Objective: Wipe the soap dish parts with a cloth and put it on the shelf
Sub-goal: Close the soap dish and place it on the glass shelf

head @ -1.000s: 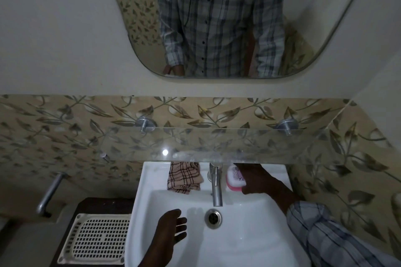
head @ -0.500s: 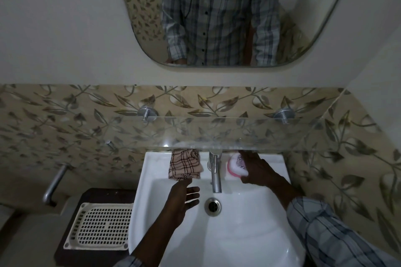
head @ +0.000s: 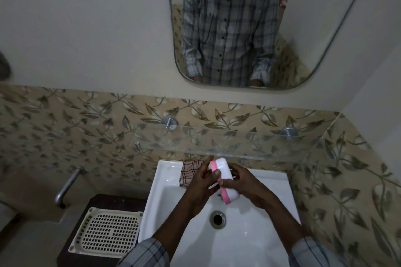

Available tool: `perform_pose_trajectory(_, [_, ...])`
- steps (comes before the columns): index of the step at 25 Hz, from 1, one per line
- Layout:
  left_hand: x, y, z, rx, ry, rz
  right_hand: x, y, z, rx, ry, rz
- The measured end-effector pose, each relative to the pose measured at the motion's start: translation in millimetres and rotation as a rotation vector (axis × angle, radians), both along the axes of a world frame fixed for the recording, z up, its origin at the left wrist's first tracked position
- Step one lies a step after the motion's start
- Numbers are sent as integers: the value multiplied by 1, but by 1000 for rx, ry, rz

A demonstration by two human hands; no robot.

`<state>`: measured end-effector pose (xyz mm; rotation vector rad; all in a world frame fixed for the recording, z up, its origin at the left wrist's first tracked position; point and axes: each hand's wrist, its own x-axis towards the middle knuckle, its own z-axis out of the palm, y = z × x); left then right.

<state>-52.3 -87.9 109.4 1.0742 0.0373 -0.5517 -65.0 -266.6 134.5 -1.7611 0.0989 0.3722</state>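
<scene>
Holding white, pink-banded soap dish [head: 224,171], left hand [head: 201,184], right hand [head: 245,184]

I can read no text, label, brand or number on anything here, the soap dish [head: 224,171] included.
</scene>
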Motion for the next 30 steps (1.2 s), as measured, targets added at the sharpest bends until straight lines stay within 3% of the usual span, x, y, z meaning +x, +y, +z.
perform_pose_trajectory(6, [9, 14, 9, -28, -9, 74, -6, 28, 11, 47, -37, 77])
perform_pose_trajectory(11, [12, 17, 6, -23, 6, 31, -11, 42, 3, -42, -46, 98])
perform_pose_trajectory(13, [11, 18, 4, -11, 33, 5, -10, 44, -1, -146, -35, 77])
perform_pose_trajectory(16, [9, 13, 8, 120, 90, -38, -12, 45, -9, -513, -32, 103])
perform_pose_trajectory(19, [10, 14, 11, 230, 195, 124, -18, 42, -20, -753, -124, 194])
perform_pose_trajectory(21, [9, 18, 13, 246, 202, 186, -24, 33, -22, -612, -144, 109])
perform_pose_trajectory(25, [2, 20, 16, 227, 187, 281, -40, 19, -28, 112, 24, -382])
perform_pose_trajectory(30, [-29, 19, 5, 298, 109, 274, -55, 20, -33, 91, 40, -625])
